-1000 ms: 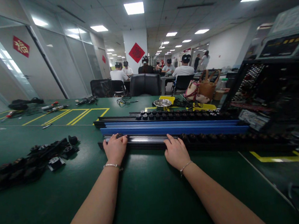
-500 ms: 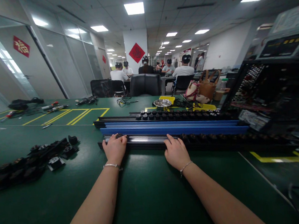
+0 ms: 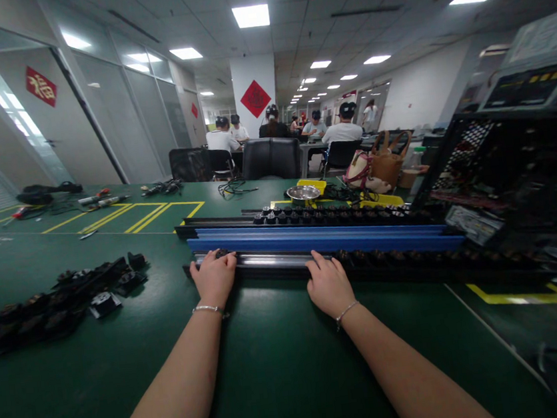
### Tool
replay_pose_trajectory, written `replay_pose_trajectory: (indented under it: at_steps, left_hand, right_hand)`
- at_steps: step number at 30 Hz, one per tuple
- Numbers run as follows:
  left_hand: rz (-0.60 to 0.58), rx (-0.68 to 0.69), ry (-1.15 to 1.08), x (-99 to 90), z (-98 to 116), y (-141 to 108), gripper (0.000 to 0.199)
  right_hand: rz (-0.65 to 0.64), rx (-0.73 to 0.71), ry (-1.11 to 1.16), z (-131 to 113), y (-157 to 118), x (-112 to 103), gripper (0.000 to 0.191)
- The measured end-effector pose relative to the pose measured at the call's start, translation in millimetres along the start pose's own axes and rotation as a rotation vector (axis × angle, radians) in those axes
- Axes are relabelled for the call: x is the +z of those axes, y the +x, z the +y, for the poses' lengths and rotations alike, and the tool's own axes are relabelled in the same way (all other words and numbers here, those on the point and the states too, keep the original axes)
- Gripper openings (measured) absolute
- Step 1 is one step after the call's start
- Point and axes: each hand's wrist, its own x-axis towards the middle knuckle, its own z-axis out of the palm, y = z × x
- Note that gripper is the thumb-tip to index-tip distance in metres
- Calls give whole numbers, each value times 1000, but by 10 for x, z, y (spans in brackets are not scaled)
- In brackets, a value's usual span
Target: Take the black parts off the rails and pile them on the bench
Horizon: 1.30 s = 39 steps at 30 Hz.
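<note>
A long black rail (image 3: 269, 260) with a shiny channel lies across the green table (image 3: 277, 370). Near its left end, my left hand (image 3: 214, 278) has its fingers around a small black part (image 3: 222, 252) in the channel. My right hand (image 3: 328, 284) rests on the front edge of the same rail, fingers bent over it. Right of that hand, several black parts (image 3: 379, 256) sit in a row along the rail. Directly behind lies a blue rail (image 3: 312, 237), and beyond it another black rail holds a row of black parts (image 3: 304, 215).
Black parts (image 3: 43, 313) are heaped at the left. A metal bowl (image 3: 303, 193) and yellow trays (image 3: 381, 200) stand behind the rails. An open computer case (image 3: 521, 174) is at the right. Cables (image 3: 236, 187) lie farther back, and people sit beyond the chairs.
</note>
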Motion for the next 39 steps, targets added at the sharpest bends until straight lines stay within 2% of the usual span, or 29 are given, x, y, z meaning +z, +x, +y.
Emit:
replay_pose_trajectory:
  at_steps: [18, 39]
  left_hand:
    - [24, -31, -17, 42, -64, 25, 38]
    - [-10, -27, -7, 44, -82, 27, 38]
  right_hand:
    - [4, 3, 10, 2, 0, 9, 36]
    - [6, 0, 3, 2, -3, 19, 37]
